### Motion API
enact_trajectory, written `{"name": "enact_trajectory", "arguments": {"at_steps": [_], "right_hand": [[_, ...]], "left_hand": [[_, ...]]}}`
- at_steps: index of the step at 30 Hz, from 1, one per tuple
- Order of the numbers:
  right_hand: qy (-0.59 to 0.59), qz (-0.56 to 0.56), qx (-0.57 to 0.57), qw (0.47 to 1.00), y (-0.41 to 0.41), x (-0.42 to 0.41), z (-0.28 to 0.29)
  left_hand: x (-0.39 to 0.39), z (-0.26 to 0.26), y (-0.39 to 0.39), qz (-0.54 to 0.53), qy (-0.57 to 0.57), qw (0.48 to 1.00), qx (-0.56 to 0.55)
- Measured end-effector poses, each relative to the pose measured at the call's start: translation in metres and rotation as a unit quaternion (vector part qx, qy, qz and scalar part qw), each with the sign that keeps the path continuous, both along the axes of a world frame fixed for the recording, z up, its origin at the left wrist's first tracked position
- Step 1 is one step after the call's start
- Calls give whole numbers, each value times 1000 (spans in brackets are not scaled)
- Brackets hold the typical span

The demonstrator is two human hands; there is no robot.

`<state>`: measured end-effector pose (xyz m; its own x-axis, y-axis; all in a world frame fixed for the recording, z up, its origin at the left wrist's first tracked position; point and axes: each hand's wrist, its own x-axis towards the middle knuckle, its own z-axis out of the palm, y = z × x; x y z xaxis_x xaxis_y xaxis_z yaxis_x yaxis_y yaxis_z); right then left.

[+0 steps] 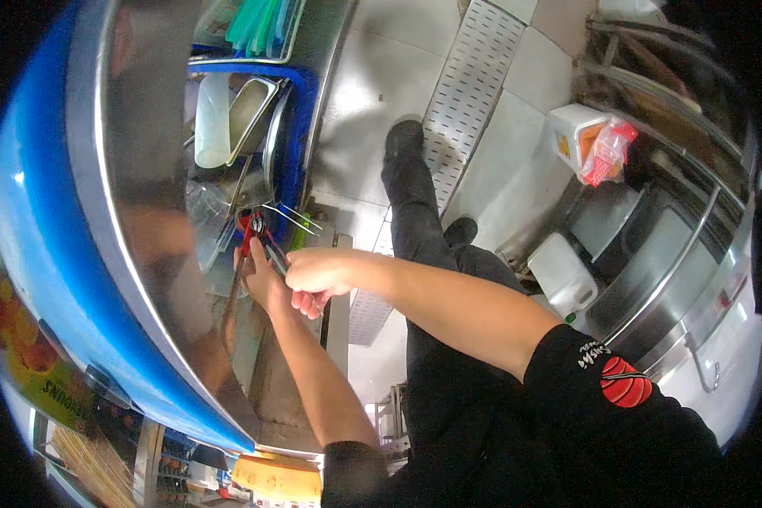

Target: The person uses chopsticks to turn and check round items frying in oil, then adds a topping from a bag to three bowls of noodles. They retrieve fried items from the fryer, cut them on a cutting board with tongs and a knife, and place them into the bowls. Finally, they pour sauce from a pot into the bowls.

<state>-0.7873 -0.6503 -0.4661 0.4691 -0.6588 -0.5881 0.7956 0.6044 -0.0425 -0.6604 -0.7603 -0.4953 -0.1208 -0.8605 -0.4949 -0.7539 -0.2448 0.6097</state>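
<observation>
My left hand (265,279) grips a red-and-metal tool (253,223) over the near end of a blue basin (303,89). Just right of it, my right hand (320,273) is closed on a thin metal utensil (277,251), whose lower part is hidden by the fist. Whether both hands hold parts of one tool, I cannot tell. In the basin lie a translucent white plastic container (212,120), a rectangular metal pan (254,111) and crumpled clear plastic (204,206). Thin metal prongs (295,217) stick out over its edge, beside a bright green object (301,232).
Another container (292,32) with green and blue plastic pieces stands beyond the basin. A shiny metal panel (146,190) rises at left. A perforated metal floor drain cover (470,82), a white bucket (574,136) and a white plastic jug (562,273) are at right.
</observation>
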Motion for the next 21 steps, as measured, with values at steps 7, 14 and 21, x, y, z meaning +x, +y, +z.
{"name": "enact_trajectory", "arguments": {"at_steps": [7, 14, 21], "right_hand": [[-21, -81, -2, 996, -8, -1, 21], [-86, -129, 22, 988, -14, -13, 23], [-172, -152, 28, 973, -4, -13, 15]], "left_hand": [[-14, -33, -38, 91, -102, 977, 162], [21, -32, -48, -145, -160, 976, 35], [39, -45, -49, -4, 18, 983, 184]]}}
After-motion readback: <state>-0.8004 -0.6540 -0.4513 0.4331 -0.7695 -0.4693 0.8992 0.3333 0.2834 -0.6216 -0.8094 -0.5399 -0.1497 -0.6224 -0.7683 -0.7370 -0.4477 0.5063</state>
